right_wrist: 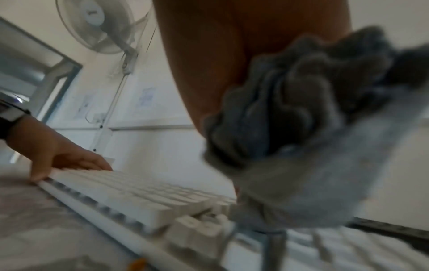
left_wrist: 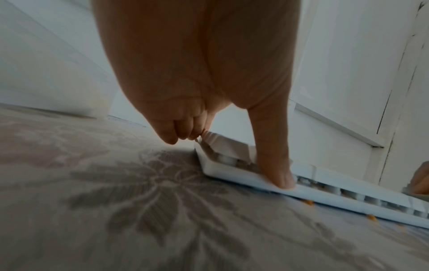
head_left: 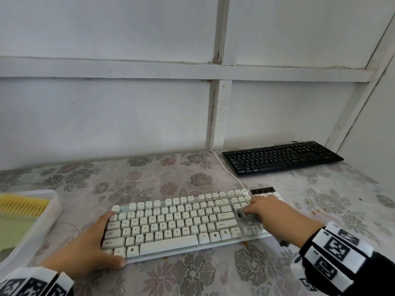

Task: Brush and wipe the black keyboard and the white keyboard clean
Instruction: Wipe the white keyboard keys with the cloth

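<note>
The white keyboard (head_left: 181,223) lies across the middle of the flowered table. My left hand (head_left: 100,238) grips its left end, with the thumb (left_wrist: 276,165) on the front edge and the fingers curled at the far corner. My right hand (head_left: 263,210) is over the keys at its right end and holds a bunched grey cloth (head_left: 253,217) against them. The right wrist view shows the cloth (right_wrist: 301,128) hanging from that hand onto the keyboard (right_wrist: 139,198). The black keyboard (head_left: 282,158) sits untouched at the back right by the wall.
A clear plastic tray (head_left: 53,210) at the left edge holds a yellow brush (head_left: 23,207) and a green dustpan (head_left: 15,231). The white cable (head_left: 226,169) runs from the white keyboard back to the wall. Small orange crumbs (left_wrist: 308,202) lie under its front edge.
</note>
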`<control>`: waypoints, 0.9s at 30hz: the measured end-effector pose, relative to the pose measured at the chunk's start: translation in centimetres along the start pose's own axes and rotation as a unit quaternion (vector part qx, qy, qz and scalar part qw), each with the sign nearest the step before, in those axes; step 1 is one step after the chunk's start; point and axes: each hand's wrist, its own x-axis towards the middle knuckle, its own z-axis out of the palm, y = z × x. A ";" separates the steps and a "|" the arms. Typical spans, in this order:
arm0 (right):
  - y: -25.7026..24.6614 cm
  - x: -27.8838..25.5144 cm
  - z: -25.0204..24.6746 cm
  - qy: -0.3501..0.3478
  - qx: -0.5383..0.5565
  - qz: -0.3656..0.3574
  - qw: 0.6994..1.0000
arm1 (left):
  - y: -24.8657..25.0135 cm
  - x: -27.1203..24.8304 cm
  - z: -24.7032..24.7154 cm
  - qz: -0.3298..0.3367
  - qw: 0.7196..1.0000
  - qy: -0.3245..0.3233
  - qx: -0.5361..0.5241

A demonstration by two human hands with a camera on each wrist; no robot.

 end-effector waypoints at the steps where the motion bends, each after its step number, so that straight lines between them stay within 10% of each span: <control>1: 0.5 -0.2 -0.3 0.002 -0.015 0.011 1.000 | -0.1 0.0 0.0 0.000 1.000 0.000 -0.001; 27: 7.5 -3.4 -0.8 -0.003 0.045 0.182 0.982 | -1.4 1.2 0.2 0.007 1.000 0.016 0.002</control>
